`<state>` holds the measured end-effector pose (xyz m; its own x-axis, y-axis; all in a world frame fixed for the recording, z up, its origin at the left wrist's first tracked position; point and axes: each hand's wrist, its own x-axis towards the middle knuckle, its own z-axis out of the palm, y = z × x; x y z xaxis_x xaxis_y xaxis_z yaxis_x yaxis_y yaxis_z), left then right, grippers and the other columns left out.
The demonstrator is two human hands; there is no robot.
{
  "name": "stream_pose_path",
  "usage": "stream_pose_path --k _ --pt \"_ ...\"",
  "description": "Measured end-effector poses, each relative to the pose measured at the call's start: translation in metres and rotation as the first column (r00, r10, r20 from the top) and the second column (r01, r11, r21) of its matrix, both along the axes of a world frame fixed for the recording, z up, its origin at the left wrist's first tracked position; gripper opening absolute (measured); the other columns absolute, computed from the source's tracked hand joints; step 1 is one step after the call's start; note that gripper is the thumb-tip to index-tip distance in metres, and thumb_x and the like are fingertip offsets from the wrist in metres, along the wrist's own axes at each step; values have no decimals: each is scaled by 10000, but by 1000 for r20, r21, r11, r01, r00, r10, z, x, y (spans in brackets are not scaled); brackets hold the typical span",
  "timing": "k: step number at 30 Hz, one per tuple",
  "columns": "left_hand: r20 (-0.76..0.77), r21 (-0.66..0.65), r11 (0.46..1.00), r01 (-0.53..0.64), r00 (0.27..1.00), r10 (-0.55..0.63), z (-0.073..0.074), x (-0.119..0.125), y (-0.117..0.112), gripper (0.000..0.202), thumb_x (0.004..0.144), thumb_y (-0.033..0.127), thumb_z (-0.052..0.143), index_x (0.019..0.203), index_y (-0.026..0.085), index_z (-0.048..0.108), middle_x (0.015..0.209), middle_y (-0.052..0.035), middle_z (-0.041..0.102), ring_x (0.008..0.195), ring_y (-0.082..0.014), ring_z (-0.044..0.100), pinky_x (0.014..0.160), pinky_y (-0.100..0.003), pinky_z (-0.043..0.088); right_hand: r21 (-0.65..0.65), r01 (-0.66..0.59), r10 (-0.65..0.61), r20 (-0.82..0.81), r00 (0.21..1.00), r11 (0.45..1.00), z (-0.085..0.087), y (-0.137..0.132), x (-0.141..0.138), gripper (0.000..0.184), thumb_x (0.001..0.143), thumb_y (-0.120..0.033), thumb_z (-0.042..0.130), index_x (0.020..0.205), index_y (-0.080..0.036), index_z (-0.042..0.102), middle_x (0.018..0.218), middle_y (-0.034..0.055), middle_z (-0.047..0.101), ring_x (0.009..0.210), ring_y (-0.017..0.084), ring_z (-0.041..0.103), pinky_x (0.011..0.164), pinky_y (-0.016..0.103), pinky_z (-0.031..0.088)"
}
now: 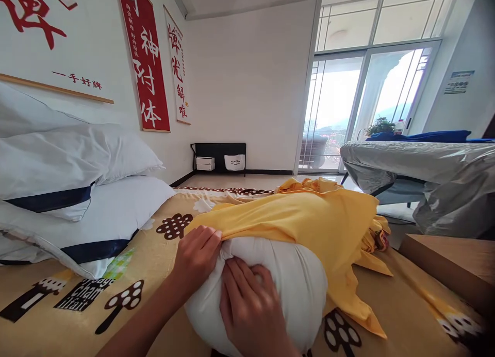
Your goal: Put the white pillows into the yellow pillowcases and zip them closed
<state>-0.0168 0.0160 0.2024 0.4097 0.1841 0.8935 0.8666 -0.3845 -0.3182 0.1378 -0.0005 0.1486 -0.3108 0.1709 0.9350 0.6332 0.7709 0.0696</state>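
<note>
A plump white pillow [297, 279] lies on the patterned bedspread right in front of me. Yellow cloth, which looks like a pillowcase [278, 213], drapes over its far side and spreads off to the right. My left hand [199, 249] is closed on the edge of the yellow cloth at the pillow's left corner. Beside it, my right hand [251, 300] has its fingers curled into the white pillow near that corner. Its fingertips are partly hidden in the fabric.
White pillows [96, 192] with dark blue bands are piled at the left. A cardboard box [456, 259] sits at the right edge. Beyond it stands a table [425, 153] under a plastic cover. A low black stand [220, 151] is against the far wall, near sliding glass doors [332, 109].
</note>
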Motion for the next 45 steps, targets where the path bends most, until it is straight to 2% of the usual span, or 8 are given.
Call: stream_pose_path --k 7,11,14,18,25,30,39,45 --pt "-98 121 991 -59 993 71 -6 -3 36 96 849 20 544 880 92 599 686 -41 587 662 -169 529 645 -306 444 -149 43 -15 186 982 988 27 85 -6 186 844 -179 484 836 -170 669 790 63 710 775 203 632 841 360 412" --pt "-109 27 945 -326 939 327 -17 -26 58 132 886 110 515 934 120 638 734 -47 610 719 -206 565 704 -359 444 -171 16 30 259 965 985 23 112 8 334 923 -227 430 1189 -148 615 1177 90 672 1117 215 580 1041 387 338" --pt "-46 -393 705 -590 778 626 -39 -55 69 240 904 165 460 1078 146 624 994 -115 642 928 -288 602 756 -412 452 -249 112 -36 292 956 962 -6 120 31 511 960 -318 424 1451 -186 376 1468 86 440 1362 230 377 1117 452 261" --pt "-116 -801 349 -486 699 706 -61 -79 80 347 917 113 330 1157 115 581 979 -151 674 855 -286 662 626 -343 450 -351 175 -22 399 917 920 -49 115 54 556 959 -386 431 1484 -243 317 1520 68 354 1400 248 319 1105 487 288" --pt "-57 -789 470 -395 810 584 -14 -68 86 301 945 166 314 1005 135 607 890 -122 701 835 -226 669 678 -283 431 -437 60 121 376 919 898 -5 94 25 509 957 -357 420 1452 -257 357 1539 60 321 1425 241 260 1102 488 255" --pt "-12 -750 561 -351 855 518 15 -47 95 332 949 173 285 1054 162 600 935 -110 695 906 -213 647 774 -288 430 -711 112 277 407 870 694 4 126 -4 335 864 -147 460 1152 -183 628 1317 127 590 1190 285 557 1023 528 315" --pt "93 -870 437 -230 794 601 -99 -84 92 458 939 254 269 1330 128 470 1304 -155 579 1122 -247 606 869 -339 475 -832 -46 445 248 860 553 -22 163 22 274 889 -298 540 1116 -316 693 1094 -54 718 996 157 652 903 249 462" --pt "493 -869 376 321 510 705 -141 -134 65 764 760 735 442 1180 112 578 1049 -177 685 988 -345 651 792 -428 535 -827 272 -408 57 911 492 -7 215 154 455 898 -327 389 1255 -135 594 1272 189 600 1181 314 549 1022 495 366"
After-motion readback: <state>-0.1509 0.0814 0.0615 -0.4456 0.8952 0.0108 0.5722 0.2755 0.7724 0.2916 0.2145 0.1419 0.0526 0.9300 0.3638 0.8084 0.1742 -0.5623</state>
